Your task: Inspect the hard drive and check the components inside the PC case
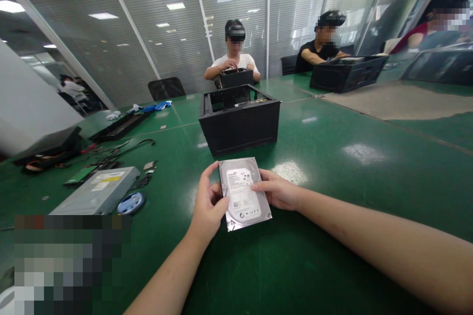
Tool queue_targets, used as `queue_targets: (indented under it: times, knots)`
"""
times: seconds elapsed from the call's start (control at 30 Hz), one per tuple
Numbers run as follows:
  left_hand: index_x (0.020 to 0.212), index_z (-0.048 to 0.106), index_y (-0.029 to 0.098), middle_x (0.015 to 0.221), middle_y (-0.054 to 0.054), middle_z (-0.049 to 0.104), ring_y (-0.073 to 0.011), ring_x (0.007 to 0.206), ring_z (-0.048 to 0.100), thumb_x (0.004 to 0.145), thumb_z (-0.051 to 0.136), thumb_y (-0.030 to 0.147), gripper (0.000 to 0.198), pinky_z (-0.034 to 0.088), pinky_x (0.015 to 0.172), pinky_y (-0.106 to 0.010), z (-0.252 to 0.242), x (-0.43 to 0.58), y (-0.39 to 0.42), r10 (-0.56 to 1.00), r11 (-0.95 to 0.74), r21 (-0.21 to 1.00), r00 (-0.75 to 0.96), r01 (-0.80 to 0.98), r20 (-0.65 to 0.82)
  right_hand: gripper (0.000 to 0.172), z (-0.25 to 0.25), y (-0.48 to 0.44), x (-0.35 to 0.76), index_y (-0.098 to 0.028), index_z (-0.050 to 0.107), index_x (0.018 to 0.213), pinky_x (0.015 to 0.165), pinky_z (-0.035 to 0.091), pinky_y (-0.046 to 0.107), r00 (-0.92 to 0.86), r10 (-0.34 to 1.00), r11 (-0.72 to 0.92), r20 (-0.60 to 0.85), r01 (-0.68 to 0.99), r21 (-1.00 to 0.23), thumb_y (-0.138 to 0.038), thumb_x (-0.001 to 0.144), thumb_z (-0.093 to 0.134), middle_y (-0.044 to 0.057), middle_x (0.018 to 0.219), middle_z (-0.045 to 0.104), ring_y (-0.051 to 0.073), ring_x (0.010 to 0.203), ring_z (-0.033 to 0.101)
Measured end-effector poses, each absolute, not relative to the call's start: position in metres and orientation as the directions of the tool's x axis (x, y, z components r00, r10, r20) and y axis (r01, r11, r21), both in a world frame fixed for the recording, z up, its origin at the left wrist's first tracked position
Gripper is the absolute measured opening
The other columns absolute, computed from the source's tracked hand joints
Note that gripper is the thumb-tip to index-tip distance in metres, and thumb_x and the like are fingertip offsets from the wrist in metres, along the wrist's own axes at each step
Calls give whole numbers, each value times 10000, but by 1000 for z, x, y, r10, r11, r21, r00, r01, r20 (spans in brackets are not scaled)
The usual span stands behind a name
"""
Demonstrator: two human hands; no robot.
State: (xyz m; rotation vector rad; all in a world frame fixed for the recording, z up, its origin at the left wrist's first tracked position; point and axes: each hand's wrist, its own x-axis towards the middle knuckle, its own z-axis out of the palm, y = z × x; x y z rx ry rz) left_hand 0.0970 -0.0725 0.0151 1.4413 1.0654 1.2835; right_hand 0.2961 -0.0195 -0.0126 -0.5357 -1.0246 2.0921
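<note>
I hold a silver hard drive (244, 192) with a white label just above the green table (332, 197), close to me. My left hand (207, 204) grips its left edge, thumb up along the side. My right hand (278, 191) clasps its right edge, thumb lying over the label. Right behind the drive stands an open black computer case (239, 120), its top side uncovered.
At the left lie a grey optical drive (98, 191), a blue round object (130, 203), a green circuit board (79, 175), black cables (125, 149) and a black panel (120, 127). Across the table, people sit at other black cases (347, 73).
</note>
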Motion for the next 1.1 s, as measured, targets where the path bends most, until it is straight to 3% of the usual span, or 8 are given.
queue_targets:
  times: [1.1]
  knots:
    - [1453, 249, 238, 778, 10, 652, -156, 649, 611, 760, 667, 250, 809, 504, 627, -283, 11, 95, -69, 980, -175, 984, 91, -38, 178, 564, -9, -19, 296, -150, 529, 1248, 856, 569, 430, -634, 771, -426, -60, -444, -788, -146, 720, 726, 131, 1123, 710, 260, 952, 710]
